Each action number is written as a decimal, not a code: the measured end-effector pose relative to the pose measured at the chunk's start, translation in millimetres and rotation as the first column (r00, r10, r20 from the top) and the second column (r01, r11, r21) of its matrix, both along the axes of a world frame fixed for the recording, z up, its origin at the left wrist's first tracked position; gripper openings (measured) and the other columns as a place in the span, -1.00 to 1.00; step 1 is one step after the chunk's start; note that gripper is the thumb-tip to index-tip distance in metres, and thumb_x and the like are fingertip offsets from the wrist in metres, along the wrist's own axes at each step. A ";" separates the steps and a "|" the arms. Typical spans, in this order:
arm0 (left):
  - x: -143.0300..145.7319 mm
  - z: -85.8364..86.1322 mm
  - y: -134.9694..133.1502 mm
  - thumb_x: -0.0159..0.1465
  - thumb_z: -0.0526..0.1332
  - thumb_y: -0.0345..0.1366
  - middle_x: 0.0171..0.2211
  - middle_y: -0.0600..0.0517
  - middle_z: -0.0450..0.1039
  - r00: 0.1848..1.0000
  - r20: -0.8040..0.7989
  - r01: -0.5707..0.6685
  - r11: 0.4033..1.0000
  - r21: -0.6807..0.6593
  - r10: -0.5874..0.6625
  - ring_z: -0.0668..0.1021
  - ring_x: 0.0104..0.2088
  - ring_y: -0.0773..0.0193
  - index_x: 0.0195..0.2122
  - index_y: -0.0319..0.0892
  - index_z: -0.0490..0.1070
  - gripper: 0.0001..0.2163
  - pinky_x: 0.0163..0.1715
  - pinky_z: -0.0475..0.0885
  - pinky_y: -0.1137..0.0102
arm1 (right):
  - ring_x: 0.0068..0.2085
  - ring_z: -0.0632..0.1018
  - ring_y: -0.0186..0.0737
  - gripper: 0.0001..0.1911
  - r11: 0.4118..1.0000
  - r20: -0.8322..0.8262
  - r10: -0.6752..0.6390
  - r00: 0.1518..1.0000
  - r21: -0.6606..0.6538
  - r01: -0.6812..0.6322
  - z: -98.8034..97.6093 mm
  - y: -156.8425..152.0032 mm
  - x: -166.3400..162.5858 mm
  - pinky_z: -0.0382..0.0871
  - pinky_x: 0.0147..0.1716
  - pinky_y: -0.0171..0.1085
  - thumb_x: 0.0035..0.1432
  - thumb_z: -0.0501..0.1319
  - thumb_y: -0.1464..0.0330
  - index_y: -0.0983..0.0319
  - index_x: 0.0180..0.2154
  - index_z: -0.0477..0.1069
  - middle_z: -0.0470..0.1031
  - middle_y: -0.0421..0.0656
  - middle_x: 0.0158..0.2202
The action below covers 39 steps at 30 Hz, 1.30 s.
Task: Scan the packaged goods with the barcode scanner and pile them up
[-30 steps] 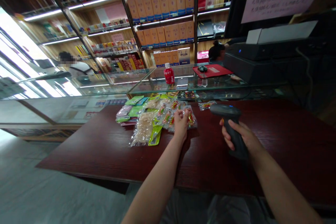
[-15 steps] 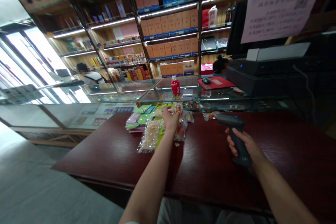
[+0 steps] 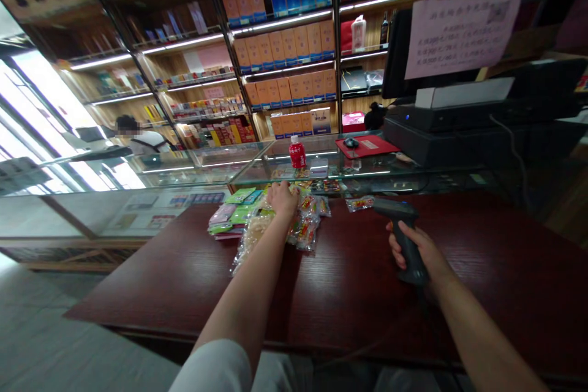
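Note:
My left hand (image 3: pixel 283 198) is over the pile of snack packets, fingers curled down among them. Its fingertips are hidden, so what it pinches cannot be made out. Under and left of my wrist lies a clear bag of pale food (image 3: pixel 252 234). Clear packets with red and yellow labels (image 3: pixel 306 226) lie just to the right of it, and a stack of green and pink packets (image 3: pixel 229 214) to the left. My right hand (image 3: pixel 416 247) grips a black barcode scanner (image 3: pixel 412 257) by its handle, above the table. One single clear packet (image 3: pixel 359 203) lies beyond the scanner's head.
Behind the dark wooden table (image 3: pixel 340 294) runs a glass display counter (image 3: pixel 257 162), bearing a red bottle (image 3: pixel 297 152), a mouse (image 3: pixel 351 143) on a red mat (image 3: pixel 373 146). A monitor with a pink notice (image 3: pixel 462 30) stands right. Another person (image 3: pixel 144 141) is far left.
My left hand has moved a little left and farther over the packets, with more of the red-labelled packets showing. The view has shifted slightly; my right hand still holds the scanner.

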<state>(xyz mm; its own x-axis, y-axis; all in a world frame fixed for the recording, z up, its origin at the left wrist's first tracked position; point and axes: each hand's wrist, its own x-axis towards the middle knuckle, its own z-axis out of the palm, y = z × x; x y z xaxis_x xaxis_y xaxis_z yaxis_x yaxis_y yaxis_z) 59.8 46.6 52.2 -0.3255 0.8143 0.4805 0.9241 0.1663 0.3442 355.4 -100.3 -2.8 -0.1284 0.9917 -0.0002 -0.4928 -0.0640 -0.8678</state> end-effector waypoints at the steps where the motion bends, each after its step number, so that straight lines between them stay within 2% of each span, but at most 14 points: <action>1: 3.5 1.0 -2.8 0.21 0.16 -0.16 -0.08 -0.15 0.38 1.000 -0.019 0.013 1.000 0.021 -0.012 0.38 0.01 -0.06 -0.14 -0.09 0.45 -0.76 -0.04 0.28 0.17 | -0.73 0.37 -0.39 -0.67 1.000 -0.008 -0.001 1.000 0.008 0.001 0.0 0.8 1.2 0.22 -0.78 -0.43 0.07 0.30 0.09 0.20 -0.28 0.39 0.37 -0.31 -0.64; 4: 21.5 1.3 -11.6 0.21 0.16 -0.25 -0.06 -0.12 0.34 0.993 -0.053 0.108 0.991 0.082 -0.104 0.35 0.03 -0.02 -0.11 -0.07 0.44 -0.77 0.01 0.25 0.17 | -0.72 0.37 -0.39 -0.67 0.999 -0.047 -0.040 0.998 0.031 0.041 1.2 2.6 5.1 0.22 -0.78 -0.43 0.06 0.31 0.10 0.21 -0.29 0.39 0.37 -0.31 -0.64; 7: 50.6 -4.8 -18.1 0.22 0.15 -0.30 -0.03 -0.09 0.31 0.959 -0.097 0.275 0.957 0.089 -0.266 0.33 0.05 0.03 -0.10 -0.07 0.43 -0.77 0.06 0.21 0.18 | -0.73 0.37 -0.39 -0.66 0.990 -0.074 -0.134 0.988 0.041 0.137 4.2 3.2 7.3 0.23 -0.78 -0.43 0.02 0.34 0.10 0.21 -0.30 0.40 0.37 -0.32 -0.65; 11: 98.3 -25.1 -15.4 0.24 0.14 -0.31 -0.07 -0.09 0.35 0.832 -0.179 0.520 0.851 -0.072 -0.524 0.33 0.03 0.05 -0.13 -0.11 0.43 -0.80 0.04 0.25 0.22 | -0.73 0.36 -0.40 -0.63 0.968 -0.100 -0.244 0.965 0.044 0.249 8.4 3.5 6.7 0.23 -0.80 -0.44 -0.04 0.37 0.10 0.22 -0.33 0.40 0.37 -0.32 -0.67; 14: 131.7 -44.4 -3.3 0.25 0.13 -0.31 -0.07 -0.12 0.39 0.754 -0.174 0.606 0.773 -0.189 -0.634 0.36 0.02 0.07 -0.09 -0.14 0.41 -0.78 0.02 0.28 0.24 | -0.73 0.36 -0.39 -0.61 0.961 -0.106 -0.271 0.957 0.029 0.276 10.1 4.6 5.7 0.23 -0.80 -0.44 -0.06 0.38 0.09 0.22 -0.34 0.39 0.38 -0.32 -0.68; 17: 157.3 -57.8 11.7 0.30 0.09 -0.27 -0.07 -0.16 0.42 0.755 -0.134 0.599 0.758 -0.259 -0.642 0.41 0.00 0.07 -0.09 -0.19 0.40 -0.78 0.00 0.29 0.23 | -0.74 0.36 -0.39 -0.60 0.959 -0.101 -0.281 0.954 0.014 0.284 10.3 6.6 5.4 0.24 -0.81 -0.44 -0.07 0.39 0.08 0.22 -0.34 0.38 0.38 -0.32 -0.68; 21: 174.2 -59.9 25.6 0.30 0.11 -0.25 -0.12 -0.21 0.48 0.817 -0.049 0.527 0.779 -0.340 -0.574 0.49 -0.07 0.05 -0.13 -0.21 0.40 -0.80 -0.07 0.34 0.22 | -0.75 0.36 -0.39 -0.60 0.962 -0.100 -0.271 0.957 0.003 0.273 10.3 8.8 5.0 0.24 -0.81 -0.43 -0.05 0.37 0.06 0.21 -0.33 0.37 0.37 -0.33 -0.68; 24: 174.0 -55.3 29.3 0.18 0.25 -0.25 -0.17 -0.19 0.51 0.832 0.078 0.542 0.774 -0.327 -0.549 0.53 -0.14 0.05 -0.18 -0.20 0.41 -0.79 -0.14 0.38 0.26 | -0.75 0.36 -0.39 -0.60 0.964 -0.105 -0.263 0.959 0.007 0.265 11.5 9.0 4.7 0.23 -0.81 -0.44 -0.04 0.36 0.06 0.21 -0.33 0.37 0.37 -0.33 -0.68; 26: 168.9 -52.8 28.1 0.04 0.37 -0.27 -0.21 -0.15 0.53 0.821 0.192 0.571 0.761 -0.308 -0.538 0.55 -0.19 0.07 -0.19 -0.20 0.41 -0.68 -0.21 0.40 0.32 | -0.75 0.36 -0.39 -0.59 0.964 -0.108 -0.264 0.958 0.007 0.266 12.4 8.7 4.6 0.23 -0.82 -0.44 -0.06 0.37 0.06 0.21 -0.33 0.37 0.37 -0.33 -0.69; 28: 161.1 -52.0 22.7 -0.08 0.42 -0.33 -0.34 -0.08 0.53 0.794 0.334 0.604 0.718 -0.346 -0.508 0.56 -0.30 0.12 -0.25 -0.22 0.43 -0.65 -0.32 0.41 0.37 | -0.75 0.35 -0.39 -0.58 0.965 -0.111 -0.261 0.959 0.003 0.263 13.1 8.0 4.5 0.23 -0.82 -0.43 -0.07 0.37 0.05 0.21 -0.33 0.37 0.38 -0.33 -0.69; 31: 146.4 -54.2 5.2 -0.06 0.37 -0.37 -0.61 0.04 0.40 0.740 0.507 0.663 0.603 -0.444 -0.442 0.50 -0.53 0.23 -0.48 -0.24 0.41 -0.84 -0.50 0.35 0.42 | -0.74 0.36 -0.40 -0.59 0.970 -0.098 -0.241 0.966 -0.005 0.242 12.6 6.6 3.6 0.24 -0.81 -0.44 -0.07 0.37 0.06 0.21 -0.33 0.37 0.38 -0.34 -0.68; 33: 136.3 -58.1 -11.9 -0.02 0.33 -0.35 -0.67 0.08 0.32 0.724 0.553 0.665 0.630 -0.402 -0.411 0.45 -0.59 0.29 -0.56 -0.22 0.35 -0.85 -0.55 0.31 0.45 | -0.74 0.36 -0.40 -0.60 0.975 -0.071 -0.222 0.972 -0.009 0.222 11.5 5.6 2.2 0.24 -0.81 -0.44 -0.06 0.37 0.07 0.21 -0.33 0.37 0.38 -0.34 -0.68; 35: 127.8 -63.7 -30.2 -0.02 0.33 -0.36 -0.63 0.11 0.33 0.694 0.609 0.631 0.733 -0.256 -0.385 0.42 -0.59 0.34 -0.51 -0.19 0.32 -0.84 -0.56 0.28 0.48 | -0.74 0.36 -0.40 -0.61 0.979 -0.042 -0.203 0.978 -0.010 0.203 10.0 4.6 0.4 0.25 -0.80 -0.44 -0.04 0.37 0.08 0.21 -0.33 0.36 0.38 -0.34 -0.68; 39: 118.8 -76.5 -57.7 -0.07 0.34 -0.43 -0.53 0.15 0.36 0.500 0.770 0.549 0.833 0.072 -0.396 0.45 -0.50 0.38 -0.41 -0.16 0.28 -0.75 -0.49 0.33 0.52 | -0.73 0.37 -0.40 -0.63 0.985 -0.003 -0.172 0.985 -0.002 0.172 8.0 2.5 -3.1 0.24 -0.80 -0.46 -0.01 0.35 0.09 0.21 -0.31 0.36 0.39 -0.33 -0.67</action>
